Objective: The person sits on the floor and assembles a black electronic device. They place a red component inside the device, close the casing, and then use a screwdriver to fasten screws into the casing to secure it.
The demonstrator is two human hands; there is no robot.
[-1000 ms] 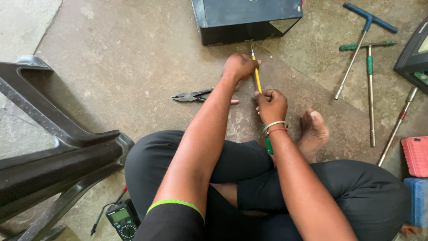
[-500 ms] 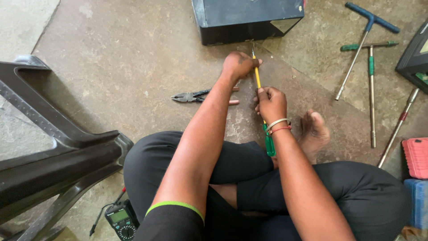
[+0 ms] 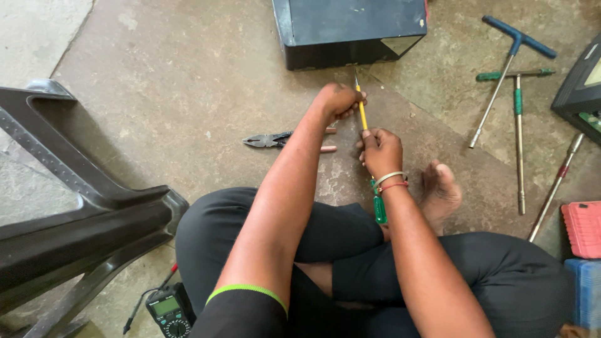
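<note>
I sit cross-legged on a concrete floor. My right hand (image 3: 382,150) grips a long screwdriver (image 3: 361,111) with a yellow shaft and a green handle end that sticks out below my wrist. Its tip points at the lower edge of a black box (image 3: 350,31) lying on the floor ahead. My left hand (image 3: 338,100) is closed around the shaft near the tip, just short of the box. A pair of pliers (image 3: 275,139) lies on the floor left of my left forearm.
Two T-handle wrenches (image 3: 510,56), one blue and one green (image 3: 518,106), plus a long rod tool (image 3: 554,188) lie at the right. A red case (image 3: 583,228) sits at the right edge. A dark plastic chair (image 3: 75,213) lies at the left, a multimeter (image 3: 168,310) below.
My right hand has slid slightly down and back along the screwdriver. My left hand stays near the tip by the box.
</note>
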